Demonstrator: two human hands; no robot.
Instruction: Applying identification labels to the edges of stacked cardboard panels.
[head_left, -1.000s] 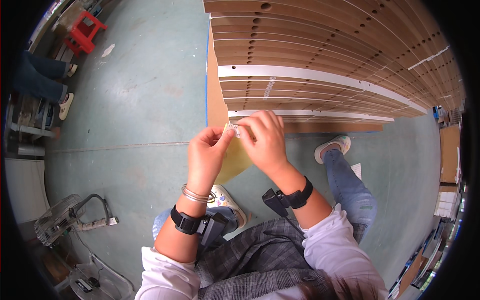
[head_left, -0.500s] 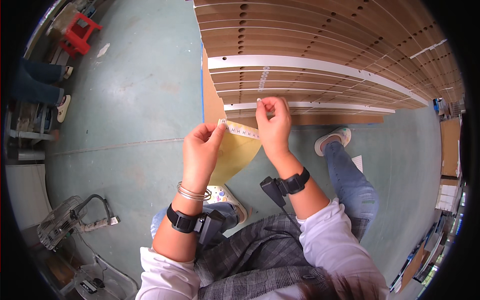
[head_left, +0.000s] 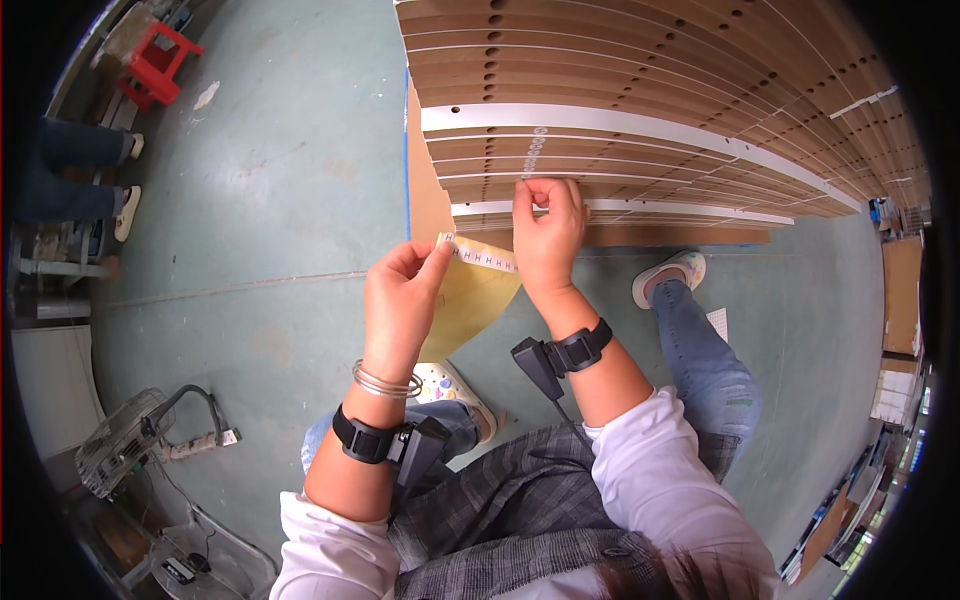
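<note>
While the left hand [head_left: 402, 300] still pinches the upper left corner of the yellow backing sheet [head_left: 465, 315] between thumb and fingers, the right hand [head_left: 550, 225] has shifted, over the last half second, up to the stacked brown panels [head_left: 620, 185]. Its thumb and forefinger are closed at the tips by the lower end of a row of round white stickers [head_left: 537, 150]; whether they grip one cannot be told. The sheet hangs below the stack, its white strip along the top. The work seems to have passed from sheet to panel edges.
</note>
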